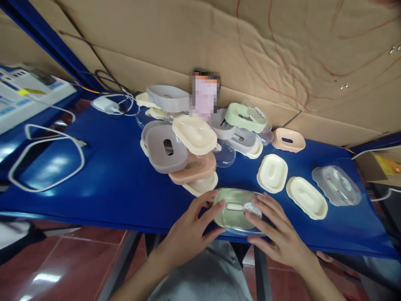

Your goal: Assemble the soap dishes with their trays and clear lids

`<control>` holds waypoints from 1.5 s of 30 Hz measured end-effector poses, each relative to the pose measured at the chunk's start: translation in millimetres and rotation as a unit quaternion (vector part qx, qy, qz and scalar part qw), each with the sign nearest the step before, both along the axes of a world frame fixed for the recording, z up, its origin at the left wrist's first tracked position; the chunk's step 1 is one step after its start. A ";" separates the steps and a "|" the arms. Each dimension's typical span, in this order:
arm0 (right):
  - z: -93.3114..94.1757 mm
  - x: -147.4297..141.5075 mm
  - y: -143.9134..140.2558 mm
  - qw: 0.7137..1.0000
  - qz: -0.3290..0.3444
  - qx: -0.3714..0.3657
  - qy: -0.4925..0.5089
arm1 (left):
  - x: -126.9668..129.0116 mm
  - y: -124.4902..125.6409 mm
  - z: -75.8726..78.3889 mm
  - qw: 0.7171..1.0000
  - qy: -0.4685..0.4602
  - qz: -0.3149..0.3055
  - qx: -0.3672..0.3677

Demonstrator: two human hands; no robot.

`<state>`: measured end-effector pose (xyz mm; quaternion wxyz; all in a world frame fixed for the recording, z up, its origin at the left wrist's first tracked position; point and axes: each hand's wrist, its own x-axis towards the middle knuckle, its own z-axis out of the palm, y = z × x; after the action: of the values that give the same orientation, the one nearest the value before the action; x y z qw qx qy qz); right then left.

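Observation:
At the front edge of the blue table I hold a green soap dish [232, 218] with a clear lid over it. A slot in its middle shows a cream piece beneath, and a round sticker [252, 210] is on the lid's right part. My left hand [196, 223] grips the left end, thumb and fingers along its sides. On the right end rest the curved fingers of my right hand [275, 230], some over the lid near the sticker. Just behind lie a cream tray [203, 184] and an orange soap dish tray [194, 168].
A pile of grey dishes [166, 146], cream trays and clear lids fills the table's middle, with a phone [205, 94] behind. To the right lie cream trays [272, 173], an orange dish [288, 140] and a lidded grey one [336, 185]. A white cable [46, 156] lies left.

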<state>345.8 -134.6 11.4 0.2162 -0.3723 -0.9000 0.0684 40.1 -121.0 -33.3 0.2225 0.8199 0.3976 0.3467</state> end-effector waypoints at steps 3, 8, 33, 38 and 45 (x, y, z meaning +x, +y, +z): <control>-6.9 -11.1 0.8 1.000 0.009 0.002 -0.011 | -1.7 -0.2 -1.6 1.000 0.001 -0.007 -0.026; -13.2 -10.9 10.9 0.999 0.002 0.008 -0.032 | -0.3 1.2 -1.6 0.999 0.000 -0.007 -0.050; -17.2 3.7 32.0 0.998 -0.007 -0.064 -0.005 | 4.3 4.7 -0.1 0.998 0.004 0.015 -0.056; -17.4 2.1 23.1 0.999 -0.012 -0.025 -0.016 | 5.8 3.6 0.7 0.998 0.034 0.013 -0.051; 9.1 85.1 36.1 0.937 -0.300 0.178 -0.007 | 5.5 1.6 -2.9 0.999 0.033 0.029 -0.012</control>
<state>430.9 -98.5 20.5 0.2828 -0.5812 -0.7452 -0.1640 45.6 -119.4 -36.2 0.2089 0.8161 0.4326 0.3212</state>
